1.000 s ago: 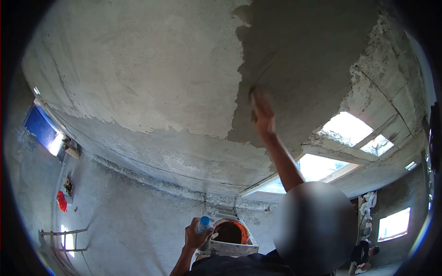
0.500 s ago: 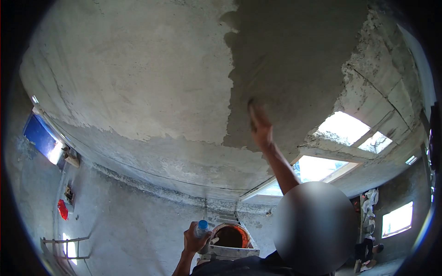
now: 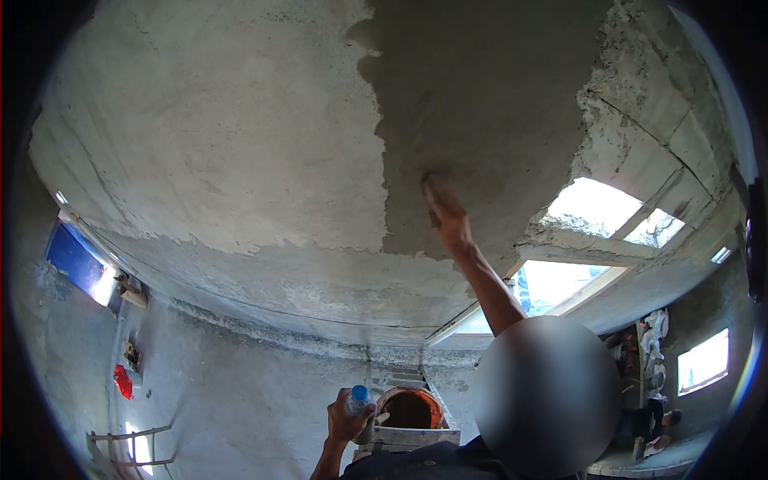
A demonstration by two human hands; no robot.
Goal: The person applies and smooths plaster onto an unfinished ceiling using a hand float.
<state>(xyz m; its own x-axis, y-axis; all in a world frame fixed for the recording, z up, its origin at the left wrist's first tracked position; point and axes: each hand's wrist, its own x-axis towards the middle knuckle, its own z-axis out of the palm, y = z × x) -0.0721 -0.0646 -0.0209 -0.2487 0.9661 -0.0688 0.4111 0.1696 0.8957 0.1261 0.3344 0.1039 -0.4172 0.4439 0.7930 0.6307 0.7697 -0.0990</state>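
My left hand is wrapped around a clear plastic bottle with a blue cap, low in the view. Just right of it stands a bucket with an orange inner rim and dark contents; a pale handle-like piece leans at its near left side. My right hand is raised at the dark, damp-looking plaster patch, close to its lower left part. Its fingers are bent and smeared by motion around a dark, thin thing at their tips, which I cannot make out.
Lighter plaster borders the dark patch. Window openings lie to the right. A wooden board is below the bucket. A ladder-like frame and a red item are at left. Another person is at lower right.
The view has shifted, so the wall patch appears further left and the bottle slightly right. My right hand moved slightly left and stays at the dark patch. My left hand still holds the bottle.
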